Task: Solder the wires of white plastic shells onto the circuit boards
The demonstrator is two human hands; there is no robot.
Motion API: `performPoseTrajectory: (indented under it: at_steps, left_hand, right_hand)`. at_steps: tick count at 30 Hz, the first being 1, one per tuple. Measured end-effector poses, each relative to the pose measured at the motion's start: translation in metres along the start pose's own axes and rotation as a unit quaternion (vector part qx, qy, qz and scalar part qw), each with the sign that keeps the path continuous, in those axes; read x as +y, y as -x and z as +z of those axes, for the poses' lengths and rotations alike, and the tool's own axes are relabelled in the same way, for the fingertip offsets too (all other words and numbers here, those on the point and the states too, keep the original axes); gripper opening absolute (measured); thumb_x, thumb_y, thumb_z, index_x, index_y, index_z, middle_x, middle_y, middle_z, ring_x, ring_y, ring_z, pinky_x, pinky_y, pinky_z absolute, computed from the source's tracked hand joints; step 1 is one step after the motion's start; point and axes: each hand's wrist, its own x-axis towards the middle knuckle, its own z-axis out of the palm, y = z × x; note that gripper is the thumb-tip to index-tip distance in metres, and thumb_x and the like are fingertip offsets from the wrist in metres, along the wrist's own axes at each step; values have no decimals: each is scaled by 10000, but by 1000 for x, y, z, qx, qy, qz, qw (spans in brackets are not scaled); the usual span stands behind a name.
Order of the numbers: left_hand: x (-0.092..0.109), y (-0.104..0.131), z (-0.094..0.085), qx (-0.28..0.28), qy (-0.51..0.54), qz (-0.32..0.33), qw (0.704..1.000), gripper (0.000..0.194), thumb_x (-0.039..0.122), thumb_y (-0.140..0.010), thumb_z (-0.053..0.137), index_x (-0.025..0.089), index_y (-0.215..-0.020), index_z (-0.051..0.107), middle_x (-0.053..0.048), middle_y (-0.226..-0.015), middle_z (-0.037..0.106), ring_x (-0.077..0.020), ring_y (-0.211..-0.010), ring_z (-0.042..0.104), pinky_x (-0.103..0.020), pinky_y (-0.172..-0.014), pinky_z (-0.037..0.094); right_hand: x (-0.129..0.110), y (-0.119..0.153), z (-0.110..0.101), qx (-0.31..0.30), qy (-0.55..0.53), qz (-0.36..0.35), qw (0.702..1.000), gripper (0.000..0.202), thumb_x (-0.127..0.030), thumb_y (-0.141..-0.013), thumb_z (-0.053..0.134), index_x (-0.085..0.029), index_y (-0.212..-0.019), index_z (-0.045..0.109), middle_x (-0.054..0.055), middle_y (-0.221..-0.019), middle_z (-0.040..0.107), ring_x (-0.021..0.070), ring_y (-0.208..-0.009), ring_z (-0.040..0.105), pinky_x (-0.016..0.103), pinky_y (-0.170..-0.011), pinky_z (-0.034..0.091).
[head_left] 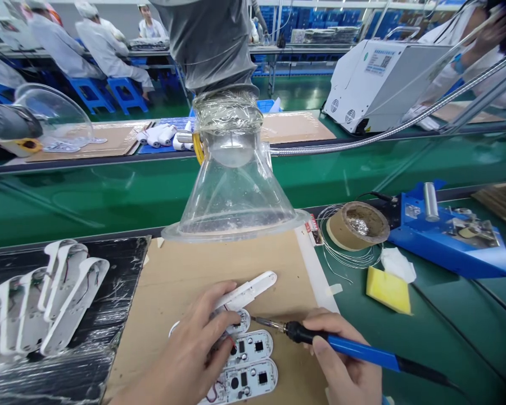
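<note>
My left hand (198, 343) is closed over a narrow white plastic casing (255, 288) and a small white circuit board (245, 320) below it; the fingers hide part of both. Two more white circuit boards with black chips, an upper board (257, 344) and a lower board (259, 378), lie just below on the cardboard sheet (181, 261). In my right hand (341, 354) is a soldering iron (349, 346) with a blue and black handle. Its metal tip points left, close to the right end of the topmost board; whether it touches, I cannot tell.
A transparent fume hood (236, 197) hangs above the cardboard. Several white casings (73, 292) with wires lie on the black surface at left. On the right are a solder wire coil (341, 253), a brown round pot (354, 225), a yellow sponge (388, 289) and a blue holder (455, 242).
</note>
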Motion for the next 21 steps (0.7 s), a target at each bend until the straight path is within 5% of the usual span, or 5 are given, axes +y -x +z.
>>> performPoseTrajectory:
  at_steps: [14,21]
  left_hand:
    - [-4,-19,-28,-77,55,25,995,185,233,-1113,557,298,-1065,723,-37,-1610,595,-254,-1470,627,-387,-1094,656]
    - [4,-24,-16,-39,47,14,998,211,191,-1109,535,265,-984,688,-69,-1525,643,-262,-1391,667,-398,-1050,662]
  right_hand:
    - [1,4,1,13,4,48,999,312,-562,-897,868,-250,-898,858,103,-920,802,230,-687,737,275,-548,626]
    - [1,2,0,9,13,24,1000,313,-543,-911,857,-231,-894,854,112,-904,801,230,-680,729,271,-523,609]
